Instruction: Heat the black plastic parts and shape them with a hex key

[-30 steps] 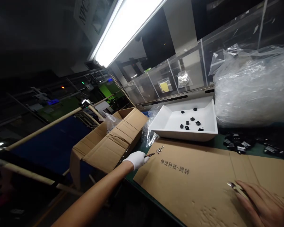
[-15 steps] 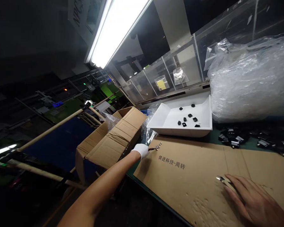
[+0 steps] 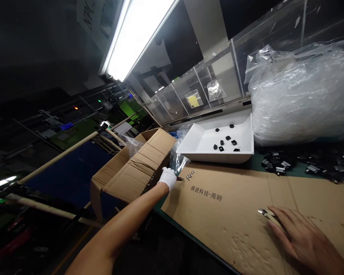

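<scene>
Creased tan cardboard (image 3: pixel 206 219), right hand (image 3: pixel 301 233), grip around cream-handled pliers (image 3: pixel 271 217), white-gloved left hand (image 3: pixel 167 178), grip unclear

From where I stand, the desk (image 3: pixel 257 165) has a dark green top, with a big flat sheet of brown cardboard (image 3: pixel 215 221) covering most of its near part, dark characters printed on it. Just behind that sits a white tray (image 3: pixel 215 157), crumpled clear plastic (image 3: pixel 178 159) at its left side, and to its right a bulky clear plastic bag (image 3: pixel 301 99). Black parts (image 3: pixel 278 162) lie heaped in front of the bag, though that corner is too dim to make them out well.
</scene>
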